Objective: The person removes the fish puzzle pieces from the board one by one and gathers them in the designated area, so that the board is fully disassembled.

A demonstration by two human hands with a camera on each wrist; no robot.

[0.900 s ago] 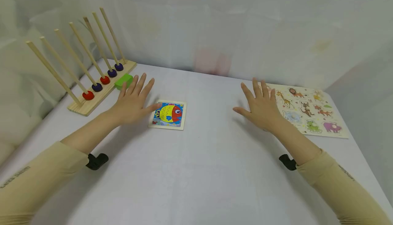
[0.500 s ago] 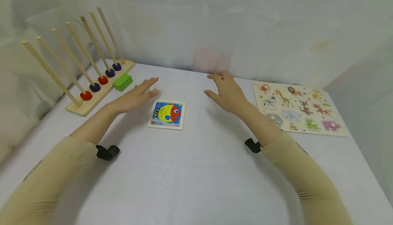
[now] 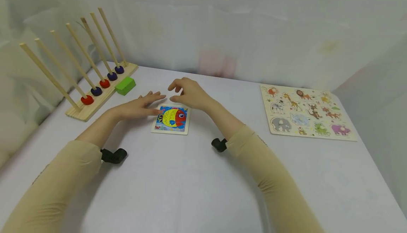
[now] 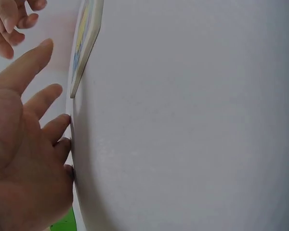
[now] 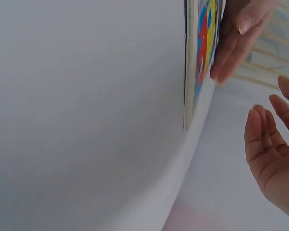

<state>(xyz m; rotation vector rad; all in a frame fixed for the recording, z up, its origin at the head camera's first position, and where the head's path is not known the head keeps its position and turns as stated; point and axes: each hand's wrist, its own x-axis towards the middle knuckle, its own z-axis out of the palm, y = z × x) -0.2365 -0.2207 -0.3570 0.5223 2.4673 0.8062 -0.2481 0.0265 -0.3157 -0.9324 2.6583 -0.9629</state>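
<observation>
A small square fish puzzle (image 3: 173, 119) with a pale frame lies flat on the white table, showing a yellow and red fish on blue. My left hand (image 3: 136, 107) is at its left side, fingers extended, the thumb overlapping the puzzle's left edge in the head view. Over the puzzle's far right corner hovers my right hand (image 3: 190, 93), fingers loosely bent with nothing between them. The left wrist view has the left palm (image 4: 29, 144) beside the puzzle's edge (image 4: 86, 48). In the right wrist view, the right fingers (image 5: 267, 132) are apart from the puzzle.
A wooden peg stand (image 3: 101, 91) with several upright rods and red and dark blue beads stands at the left. Beside it lies a green block (image 3: 125, 86). An animal peg puzzle board (image 3: 305, 112) lies at the back right. A white cloth wall (image 3: 248, 42) rises behind the table.
My right hand has swept left from beside the animal board to the fish puzzle, its fingers bending. The left hand has turned sideways and shifted slightly right toward the puzzle.
</observation>
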